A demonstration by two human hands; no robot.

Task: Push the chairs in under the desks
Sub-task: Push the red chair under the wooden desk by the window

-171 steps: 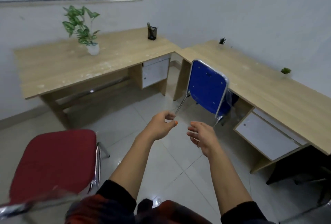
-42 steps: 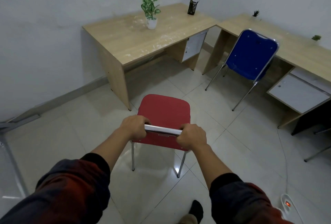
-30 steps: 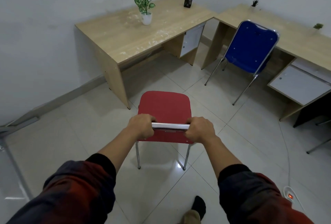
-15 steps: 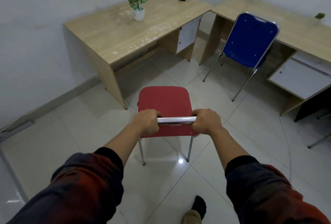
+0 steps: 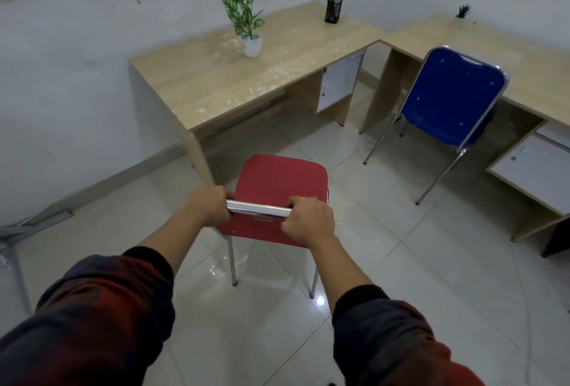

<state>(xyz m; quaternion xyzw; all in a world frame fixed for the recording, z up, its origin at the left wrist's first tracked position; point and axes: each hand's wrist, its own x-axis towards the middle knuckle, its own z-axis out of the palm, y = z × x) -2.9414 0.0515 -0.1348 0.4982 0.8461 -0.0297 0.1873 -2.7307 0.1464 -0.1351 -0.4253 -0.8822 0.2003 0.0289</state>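
Two wooden counters meet in an L in the far corner. The left counter [image 5: 234, 77] carries a potted plant [image 5: 243, 12] in a white pot and a black pen holder [image 5: 333, 11] near its far right end; pale flecks are scattered over its top. Its near side panel reaches the floor just beyond the red chair's front left corner. A white cabinet door [image 5: 337, 82] hangs under its right end. The right counter [image 5: 493, 49] holds a small dark plant [image 5: 463, 11] by the wall and has a white drawer unit [image 5: 533, 176] below.

A blue chair [image 5: 453, 99] with chrome legs stands at the right counter, back toward the room, seat partly under the top.

The red chair [image 5: 282, 182] stands on the pale tiled floor [image 5: 401, 262], short of the left counter and not under it. Red padded seat and back, chrome frame, top rail bright and reflective. The left hand [image 5: 209, 205] curls around the rail's left end; the right hand [image 5: 310, 220] curls around its right end. Both grip firmly, knuckles up. Dark red and navy sleeves cover the forearms.

Only two chair legs show; the front pair is hidden beneath the seat. The right counter runs off the frame edge. A dark object [image 5: 558, 240] at far right is cut off; cannot identify it.
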